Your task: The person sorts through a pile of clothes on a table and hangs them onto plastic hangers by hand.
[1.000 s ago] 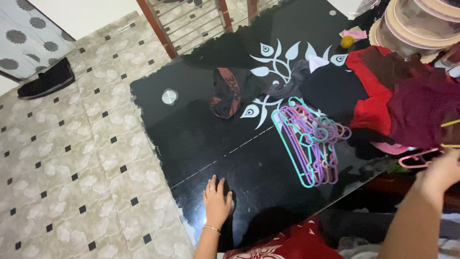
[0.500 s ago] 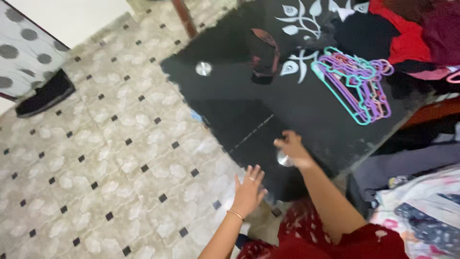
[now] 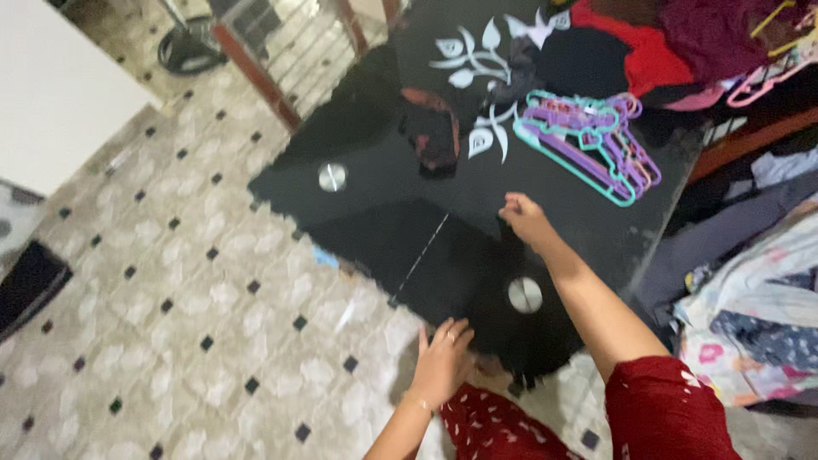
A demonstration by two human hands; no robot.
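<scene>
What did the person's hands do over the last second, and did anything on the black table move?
The right hand left the clothes pile at the table's far end and now rests, empty, on the black table short of the hangers. The left hand stays at the table's near edge. The hangers and the dark cloth lie as before.

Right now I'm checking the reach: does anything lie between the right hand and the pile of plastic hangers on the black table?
Nothing visible does. The right hand rests on the black table, and only bare glossy tabletop separates it from the hangers. The dark crumpled cloth lies off to the side.
</scene>
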